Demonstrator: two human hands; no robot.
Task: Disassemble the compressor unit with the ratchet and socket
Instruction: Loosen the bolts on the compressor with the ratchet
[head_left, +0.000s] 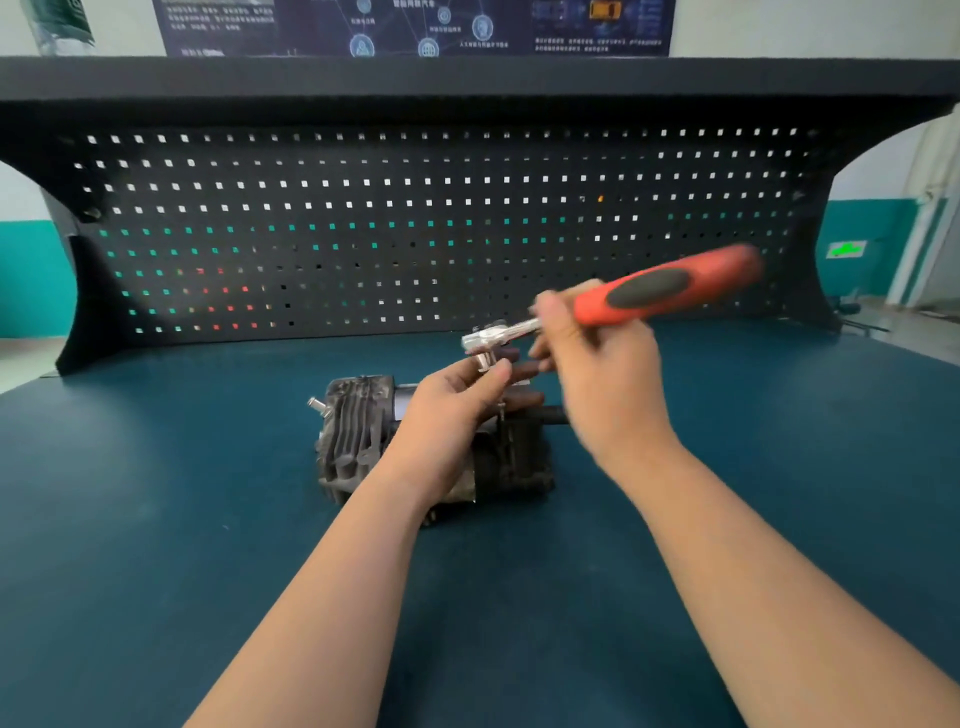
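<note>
Right hand (587, 358) grips the ratchet (613, 301) low on its red handle, fingers curled round the neck; handle blurred. Left hand (457, 400) pinches at the chrome head, thumb and fingers closed on what looks like the socket (485, 358), though detail is too small to be sure. Both raised above the compressor unit (353, 441), which lies on its side mid tabletop (156, 493). Risk: a socket only half seated on the drive could drop off or slip on the fastener, rounding it.
</note>
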